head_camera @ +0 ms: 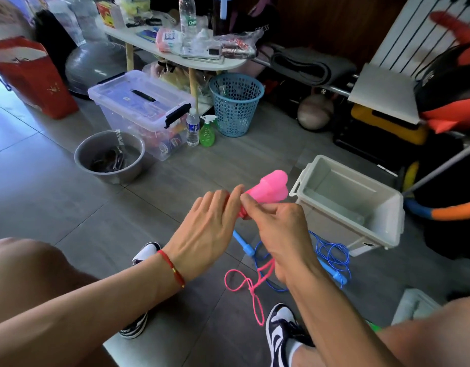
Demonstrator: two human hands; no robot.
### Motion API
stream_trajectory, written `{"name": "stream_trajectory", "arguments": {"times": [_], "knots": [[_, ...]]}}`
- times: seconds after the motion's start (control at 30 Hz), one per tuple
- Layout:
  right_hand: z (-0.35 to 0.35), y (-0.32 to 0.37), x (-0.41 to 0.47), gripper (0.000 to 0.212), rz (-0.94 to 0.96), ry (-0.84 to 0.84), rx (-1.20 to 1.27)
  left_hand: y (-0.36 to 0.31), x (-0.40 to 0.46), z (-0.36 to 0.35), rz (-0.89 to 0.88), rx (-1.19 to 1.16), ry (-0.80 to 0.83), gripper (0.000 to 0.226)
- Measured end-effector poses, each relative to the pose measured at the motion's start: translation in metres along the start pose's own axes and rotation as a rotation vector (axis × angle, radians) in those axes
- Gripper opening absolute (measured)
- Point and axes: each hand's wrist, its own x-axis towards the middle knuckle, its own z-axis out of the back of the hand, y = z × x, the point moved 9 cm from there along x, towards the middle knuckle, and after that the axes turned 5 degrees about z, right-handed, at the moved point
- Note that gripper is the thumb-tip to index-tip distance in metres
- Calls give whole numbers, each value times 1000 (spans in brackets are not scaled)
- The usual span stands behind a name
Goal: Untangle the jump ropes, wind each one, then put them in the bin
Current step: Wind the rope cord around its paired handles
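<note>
Above the floor, both hands [244, 207] clamp the pink handles [268, 190], pointing toward the bin [387, 207]. Pink rope [244, 284] dangles below, beside the blue rope [331, 255].

Camera set-up, one item: head view only, so I have no second view to overlap with it. It is worn on the person's head and looks forward and steeply down, wide-angle, lines bowing at the edges. Nearest: forearms, left hand [210, 229] and right hand [278, 229] mid-frame, knees in the lower corners. Farther: grey tiled floor [56, 186]; low white table [202, 62] along the top edge.
</note>
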Motion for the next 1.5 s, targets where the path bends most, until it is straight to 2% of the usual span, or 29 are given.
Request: {"name": "stream_trajectory", "arguments": {"times": [0.1, 0.17, 0.23, 0.3, 0.33, 0.4, 0.47, 0.5, 0.6, 0.7, 0.83, 1.0, 1.13, 1.23, 1.3, 1.33, 1.4, 1.5], "knots": [[1, -2, 3, 58, 44, 22, 16, -4, -5, -3, -8, -161, 35, 76], [5, 0, 4, 63, 90, 47, 0, -4, -6, -2, 24, -391, 80, 76], [6, -5, 6, 52, 99, 93, -8, 15, -1, 0, 223, -682, 76, 68], [-3, -7, 5, 37, 107, 203, 5, 40, 3, -16, 527, -995, 217, 78], [-9, -5, 3, 33, 118, 262, 16, 46, 2, -25, 602, -1119, 343, 77], [-16, -1, 1, 22, 144, 345, 43, 37, 0, -34, 580, -1314, 590, 59], [-19, 2, 0, 12, 147, 389, 52, 26, -3, -35, 580, -1508, 695, 53], [-19, 2, 0, 10, 145, 390, 47, 24, -4, -36, 593, -1554, 687, 51], [-20, -8, 1, 14, 123, 348, -6, 30, -9, -45, 651, -1431, 616, 47], [-22, -19, 0, 32, 185, 276, -296, 41, -10, -49, 679, -1357, 527, 37], [-22, -22, 0, 31, 204, 322, -618, 55, 0, -40, 631, -1089, 351, 25], [-24, -21, -4, 38, 149, 349, -709, 77, 4, -44, 690, -888, 226, 19], [-36, -5, -12, 33, 231, 348, -844, 88, 12, -42, 697, -789, 160, 16], [-40, 17, -25, 24, 365, 349, -998, 91, 16, -45, 639, -702, 185, 16], [-46, 32, -38, 5, 558, 356, -1120, 91, 14, -50, 605, -654, 204, 25], [-47, 38, -44, 12, 657, 355, -1229, 89, 13, -53, 579, -638, 240, 29], [-40, 35, -42, 37, 705, 388, -1427, 80, 13, -58, 468, -560, 370, 30], [-23, 45, -28, 55, 808, 378, -1468, 56, 7, -64, 282, -500, 515, 34]]}}
